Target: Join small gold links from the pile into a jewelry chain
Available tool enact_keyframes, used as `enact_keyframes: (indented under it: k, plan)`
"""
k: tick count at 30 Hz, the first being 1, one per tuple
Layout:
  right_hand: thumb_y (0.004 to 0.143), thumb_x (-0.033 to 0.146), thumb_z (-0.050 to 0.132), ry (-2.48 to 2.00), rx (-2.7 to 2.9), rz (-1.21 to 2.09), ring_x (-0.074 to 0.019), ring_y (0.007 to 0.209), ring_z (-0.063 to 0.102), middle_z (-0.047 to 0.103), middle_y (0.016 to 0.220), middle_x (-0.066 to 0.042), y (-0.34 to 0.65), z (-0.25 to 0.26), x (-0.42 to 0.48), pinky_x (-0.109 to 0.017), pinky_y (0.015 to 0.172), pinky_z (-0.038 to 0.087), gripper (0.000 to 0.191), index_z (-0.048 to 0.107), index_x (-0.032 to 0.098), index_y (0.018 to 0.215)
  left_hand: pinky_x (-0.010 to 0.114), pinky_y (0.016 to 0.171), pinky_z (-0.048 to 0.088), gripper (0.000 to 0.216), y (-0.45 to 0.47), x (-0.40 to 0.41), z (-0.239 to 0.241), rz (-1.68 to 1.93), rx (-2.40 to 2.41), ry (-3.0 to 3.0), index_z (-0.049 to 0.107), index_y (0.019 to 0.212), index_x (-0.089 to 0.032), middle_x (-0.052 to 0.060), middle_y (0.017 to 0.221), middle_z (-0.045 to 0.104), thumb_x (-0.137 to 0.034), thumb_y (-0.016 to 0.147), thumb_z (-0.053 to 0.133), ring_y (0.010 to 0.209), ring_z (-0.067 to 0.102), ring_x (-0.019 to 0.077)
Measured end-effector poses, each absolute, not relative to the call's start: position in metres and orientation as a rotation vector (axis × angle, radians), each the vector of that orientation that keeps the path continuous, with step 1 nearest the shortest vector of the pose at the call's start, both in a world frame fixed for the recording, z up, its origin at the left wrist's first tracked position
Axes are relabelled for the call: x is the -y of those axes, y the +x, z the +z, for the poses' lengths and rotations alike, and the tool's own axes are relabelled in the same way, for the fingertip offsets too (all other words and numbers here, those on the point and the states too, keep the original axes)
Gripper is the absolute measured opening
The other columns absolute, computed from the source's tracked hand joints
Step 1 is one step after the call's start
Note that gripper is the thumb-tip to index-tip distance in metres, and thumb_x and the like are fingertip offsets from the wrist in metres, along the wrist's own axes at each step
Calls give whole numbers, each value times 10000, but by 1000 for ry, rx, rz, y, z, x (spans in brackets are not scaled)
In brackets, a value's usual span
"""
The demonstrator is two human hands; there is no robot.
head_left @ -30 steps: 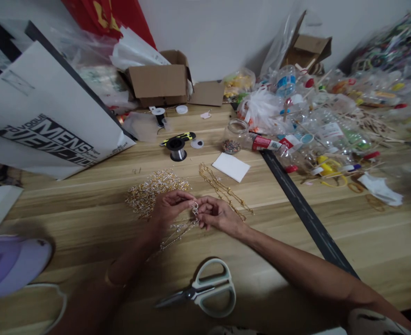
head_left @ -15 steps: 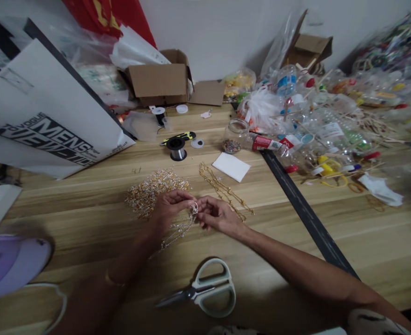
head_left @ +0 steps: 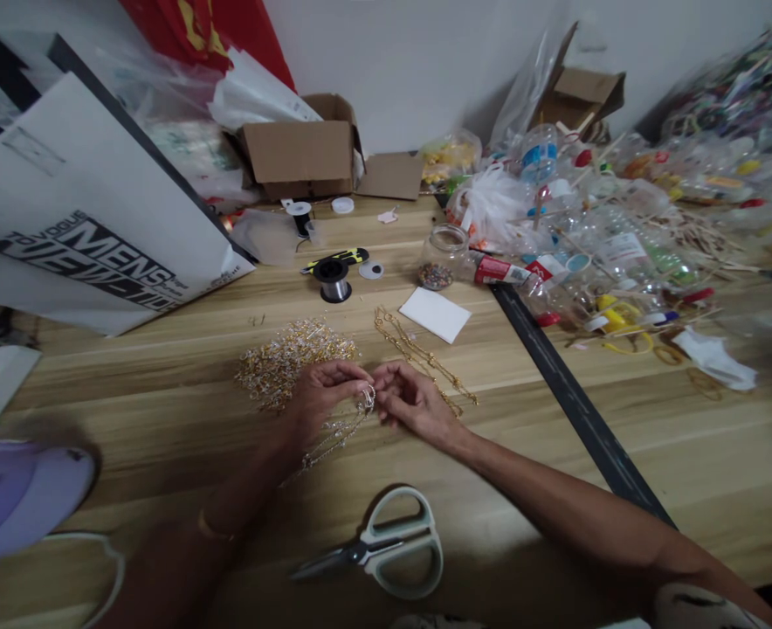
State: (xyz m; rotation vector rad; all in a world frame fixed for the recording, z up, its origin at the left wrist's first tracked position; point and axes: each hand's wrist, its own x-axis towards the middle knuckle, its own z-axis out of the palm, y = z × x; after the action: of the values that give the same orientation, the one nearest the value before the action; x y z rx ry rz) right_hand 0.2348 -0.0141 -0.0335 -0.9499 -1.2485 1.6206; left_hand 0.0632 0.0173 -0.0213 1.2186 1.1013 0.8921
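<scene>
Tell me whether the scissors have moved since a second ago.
No. The scissors lie where they did, at the same gap from the black strip.

Bare tabletop [head_left: 130,411] far left, right of black strip [head_left: 569,393]; scissors [head_left: 386,546] near edge; pin heap [head_left: 281,354], chains [head_left: 418,349] mid-table.

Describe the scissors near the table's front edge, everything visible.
The scissors have two large pale grey-green loop handles, plastic by the look, and short dark metal blades that look shut. They lie flat on the wooden table, blades pointing left, between the person's forearms. Only the table touches them; the left hand and right hand pinch a beaded chain farther up.
</scene>
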Motion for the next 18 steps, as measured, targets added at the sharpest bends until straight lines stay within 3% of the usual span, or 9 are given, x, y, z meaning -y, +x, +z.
enact_keyframes:
  k: [3, 7, 18]
  plan:
    - [798, 370, 614, -958, 1302, 1600, -68, 549, 545, 568, 781, -5, 235, -36, 15, -159, 436, 449, 325, 534, 166, 1037, 254, 655, 506, 128, 65, -16, -19, 879, -1082, 1259, 696, 701, -144, 40, 709, 722, -216, 611, 753, 658, 655, 155]
    - [802, 391, 608, -1015, 1342, 1570, -67, 498, 518, 554, 642, 18, 235, -43, 14, -172, 454, 433, 273, 578, 142, 913, 248, 638, 505, 119, 69, -12, -18, 886, -1073, 1347, 696, 713, -138, 46, 699, 719, -213, 630, 737, 657, 654, 156]
    - [785, 395, 620, -1096, 1335, 1560, -74, 461, 528, 575, 589, 20, 236, -43, 11, -176, 441, 419, 262, 578, 141, 836, 242, 640, 494, 118, 68, -10, -21, 867, -1079, 1380, 709, 748, -142, 50, 739, 722, -221, 661, 707, 686, 649, 159]
